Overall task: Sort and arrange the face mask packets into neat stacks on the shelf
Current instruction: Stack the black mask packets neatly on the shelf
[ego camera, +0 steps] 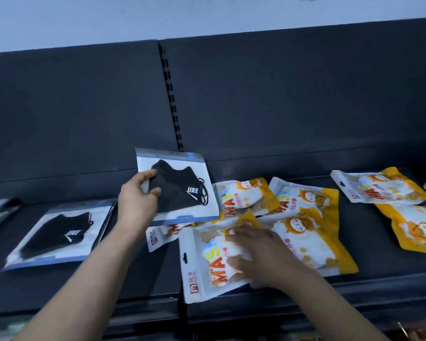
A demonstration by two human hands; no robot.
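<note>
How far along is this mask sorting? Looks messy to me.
Early on. Done: one flat black packet lies on the shelf at left. In hand: the left hand holds a second black packet lifted above the pile, while the right hand rests on the nearest yellow packet. Left: the other yellow packets lie scattered and overlapping, unstacked.

The frame edge cuts off the far-right yellow packet (421, 232). My right hand (258, 254) covers print on the front packet (197, 276); the black-mask packet (180, 188) overlaps the packet beneath (158, 238).

Left hand (137, 200) raised — gripping a packet (182, 185), right hand (256, 252) flat, palm down
</note>
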